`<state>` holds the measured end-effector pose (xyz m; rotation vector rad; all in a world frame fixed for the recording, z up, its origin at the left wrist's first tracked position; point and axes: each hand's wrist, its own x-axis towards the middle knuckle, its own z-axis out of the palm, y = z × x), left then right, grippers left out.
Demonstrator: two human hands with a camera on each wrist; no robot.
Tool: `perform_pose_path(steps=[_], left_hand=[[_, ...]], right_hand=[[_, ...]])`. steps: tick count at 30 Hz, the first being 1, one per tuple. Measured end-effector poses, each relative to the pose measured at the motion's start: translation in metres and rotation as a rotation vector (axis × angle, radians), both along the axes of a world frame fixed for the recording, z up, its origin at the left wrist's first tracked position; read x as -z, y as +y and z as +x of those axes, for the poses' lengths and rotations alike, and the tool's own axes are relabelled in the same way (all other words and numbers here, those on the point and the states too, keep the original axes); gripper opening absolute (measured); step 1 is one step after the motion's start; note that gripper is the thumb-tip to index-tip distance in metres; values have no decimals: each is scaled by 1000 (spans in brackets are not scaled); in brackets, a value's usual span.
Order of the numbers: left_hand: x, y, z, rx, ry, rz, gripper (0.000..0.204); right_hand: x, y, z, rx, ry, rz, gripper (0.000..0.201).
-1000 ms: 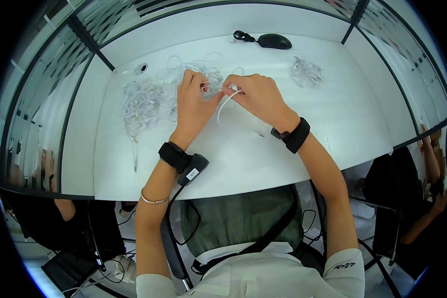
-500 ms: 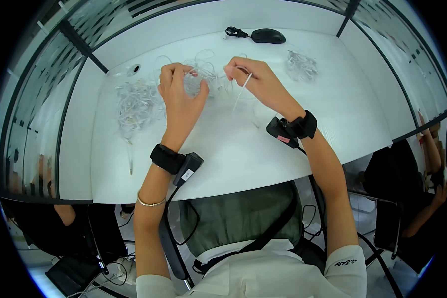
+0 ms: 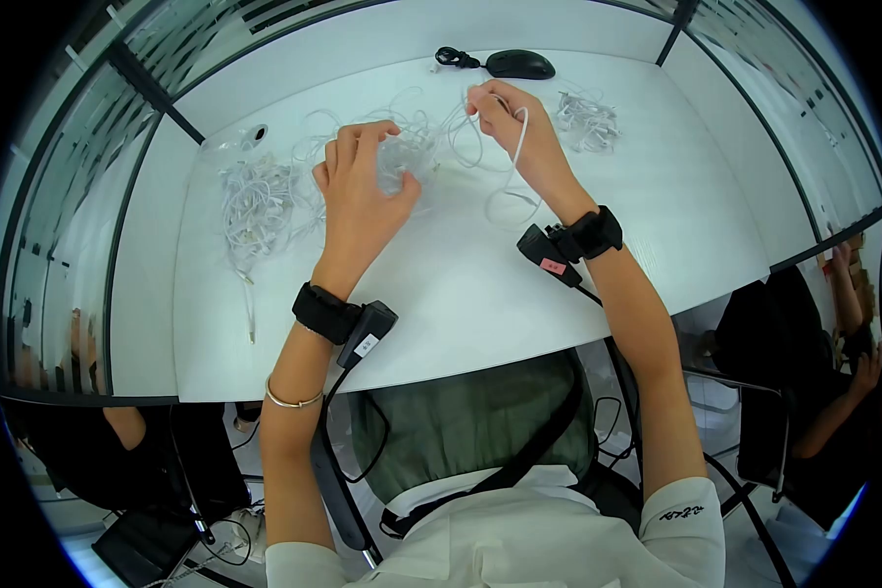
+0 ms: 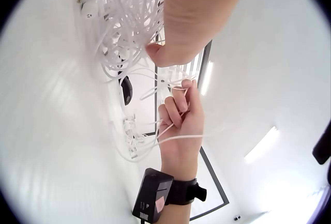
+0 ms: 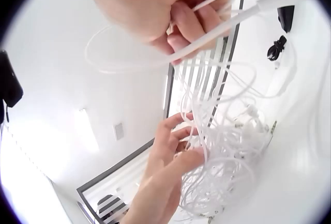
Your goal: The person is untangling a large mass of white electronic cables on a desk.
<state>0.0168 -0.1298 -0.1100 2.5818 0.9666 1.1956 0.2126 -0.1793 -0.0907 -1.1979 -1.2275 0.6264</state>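
White earphone cables lie tangled in a pile [image 3: 255, 201] at the left of the desk, with more cables [image 3: 407, 147] beside the left hand [image 3: 363, 191]. That hand is spread around the edge of this tangle, thumb and fingers apart; in the right wrist view its fingertips [image 5: 192, 116] are at the loops. The right hand [image 3: 524, 132], up and to the right, pinches a white cable [image 5: 217, 30] with curled fingers. Part of the cable crosses its palm and hangs in a loop towards the desk. Strands run from this hand towards the tangle.
A black mouse [image 3: 520, 65] with its coiled cord lies at the back of the desk [image 3: 441, 294]. A smaller bundle of white cables [image 3: 588, 122] is at the right. Low white partitions stand around the desk. Other people sit beyond both sides.
The right hand has moved away from the left, up and to the right, drawing the cable with it. The left hand has parted its thumb and fingers and shifted slightly left.
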Motion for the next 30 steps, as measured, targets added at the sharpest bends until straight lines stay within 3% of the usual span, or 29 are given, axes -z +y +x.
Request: perform_pose_path(steps=[6, 9, 12, 18, 21, 24, 30], left_hand=[[-4, -5, -4, -43, 124, -10, 59], [2, -1, -4, -24, 98, 37, 62], [1, -1, -3, 39, 25, -23, 64], [2, -1, -2, 134, 40, -13, 64], [3, 2, -2, 170, 68, -11, 62], [2, 2, 0, 201, 73, -77, 57], [-1, 0, -3, 215, 66, -207, 35]], right_hand=[[-6, -11, 2, -247, -243, -185, 38], [-2, -8, 1, -217, -254, -194, 42], [-12, -15, -1, -204, -425, -296, 45], [-7, -12, 4, -322, -367, -212, 47], [2, -10, 6, -419, -444, -286, 33], [1, -15, 2, -328, -663, -421, 26], [4, -11, 3, -126, -598, -238, 40]])
